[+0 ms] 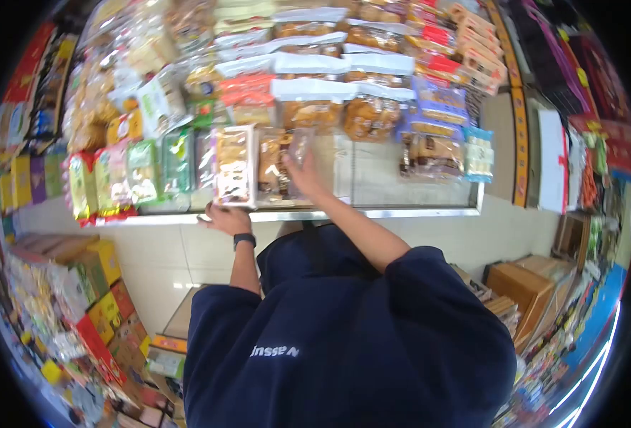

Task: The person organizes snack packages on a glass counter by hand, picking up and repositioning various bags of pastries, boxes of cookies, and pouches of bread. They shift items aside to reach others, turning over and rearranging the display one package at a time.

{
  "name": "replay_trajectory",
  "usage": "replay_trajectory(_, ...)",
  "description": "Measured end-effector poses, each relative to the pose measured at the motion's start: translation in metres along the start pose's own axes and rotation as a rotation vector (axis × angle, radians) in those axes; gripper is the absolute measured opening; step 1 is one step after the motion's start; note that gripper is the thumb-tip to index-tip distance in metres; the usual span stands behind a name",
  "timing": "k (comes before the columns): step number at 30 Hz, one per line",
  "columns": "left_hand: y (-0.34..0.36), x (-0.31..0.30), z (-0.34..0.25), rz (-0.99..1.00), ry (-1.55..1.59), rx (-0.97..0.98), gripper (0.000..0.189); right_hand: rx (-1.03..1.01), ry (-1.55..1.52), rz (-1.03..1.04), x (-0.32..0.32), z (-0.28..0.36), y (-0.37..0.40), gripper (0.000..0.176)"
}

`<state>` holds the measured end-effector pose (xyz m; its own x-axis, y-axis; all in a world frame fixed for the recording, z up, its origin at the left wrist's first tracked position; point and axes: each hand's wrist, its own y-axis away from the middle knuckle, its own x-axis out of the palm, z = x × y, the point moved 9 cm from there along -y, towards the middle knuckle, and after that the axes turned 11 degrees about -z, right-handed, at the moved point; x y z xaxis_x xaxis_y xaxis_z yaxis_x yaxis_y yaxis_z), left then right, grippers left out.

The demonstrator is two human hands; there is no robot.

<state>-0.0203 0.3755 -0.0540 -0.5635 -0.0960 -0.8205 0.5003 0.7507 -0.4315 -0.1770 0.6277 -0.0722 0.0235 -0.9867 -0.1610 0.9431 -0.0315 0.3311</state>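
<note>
Head view: right hand (303, 170) grips pastry pack (276, 165); left hand (223, 217) pinches biscuit pack (234, 164).

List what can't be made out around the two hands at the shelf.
- Head view: the right hand has blurred fingers against the clear snack packet, so whether it grips cannot be told.
- Head view: the left hand shows only its back at the shelf edge; any hold on the biscuit packet is hidden.
- Packet labels: too small and blurred to read.
- Floor beneath: hidden by the navy top.
</note>
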Motion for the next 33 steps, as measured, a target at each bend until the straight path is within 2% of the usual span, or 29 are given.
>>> replay_trajectory(1, 0.004, 0.013, 0.014, -0.032, -0.003, 0.011, 0.029, -0.032, 0.086, -0.027, -0.002, -0.005, 0.0, 0.102)
replay_trajectory(2, 0.007, 0.028, 0.026, 0.06, -0.042, 0.01, 0.031, -0.061, 0.177, -0.06, -0.004, -0.008, 0.001, 0.104)
replay_trajectory(3, 0.008, 0.025, 0.021, 0.077, 0.049, -0.004, 0.034, -0.036, 0.196, -0.061, -0.005, -0.012, 0.0, 0.104)
replay_trajectory(4, 0.007, 0.015, 0.015, -0.01, 0.045, -0.018, 0.035, -0.009, 0.21, -0.056, -0.006, -0.017, -0.002, 0.104)
replay_trajectory(5, 0.008, 0.017, 0.018, 0.022, 0.061, -0.074, 0.035, -0.026, 0.192, -0.051, -0.007, -0.018, -0.005, 0.104)
replay_trajectory(10, 0.007, 0.016, 0.017, 0.043, -0.018, -0.018, 0.037, -0.051, 0.049, 0.008, -0.016, -0.007, -0.001, 0.102)
replay_trajectory(13, 0.008, 0.014, 0.014, 0.042, -0.013, -0.006, 0.037, -0.012, 0.124, 0.072, -0.042, -0.019, 0.004, 0.094)
replay_trajectory(15, 0.007, 0.013, 0.012, 0.052, -0.035, 0.009, 0.037, 0.2, -0.077, 0.098, -0.077, -0.04, 0.018, 0.067)
replay_trajectory(17, 0.007, 0.013, 0.01, 0.058, -0.036, 0.014, 0.037, 0.094, -0.035, -0.029, -0.143, -0.036, 0.024, 0.045)
replay_trajectory(19, 0.006, 0.009, 0.005, 0.059, -0.019, 0.004, 0.036, 0.088, 0.076, -0.345, -0.225, -0.028, 0.043, 0.031)
replay_trajectory(21, 0.005, 0.011, 0.006, 0.06, -0.025, 0.032, 0.035, 0.096, -0.013, -0.627, -0.296, -0.026, 0.064, 0.03)
replay_trajectory(23, 0.005, 0.012, 0.009, 0.023, -0.04, 0.054, 0.034, 0.139, -0.167, -0.903, -0.352, -0.047, 0.08, 0.042)
replay_trajectory(25, 0.007, 0.01, 0.008, -0.046, -0.059, 0.072, 0.033, 0.208, -0.287, -0.984, -0.378, -0.04, 0.083, 0.05)
replay_trajectory(26, 0.005, 0.013, 0.007, -0.005, -0.04, 0.073, 0.034, 0.24, -0.351, -1.026, -0.387, -0.032, 0.083, 0.054)
replay_trajectory(29, 0.003, 0.014, 0.005, 0.086, -0.014, 0.081, 0.035, 0.296, -0.437, -0.899, -0.387, -0.004, 0.061, 0.056)
replay_trajectory(33, 0.005, 0.014, 0.007, 0.113, -0.048, 0.065, 0.041, 0.319, -0.552, -0.882, -0.386, -0.011, 0.034, 0.049)
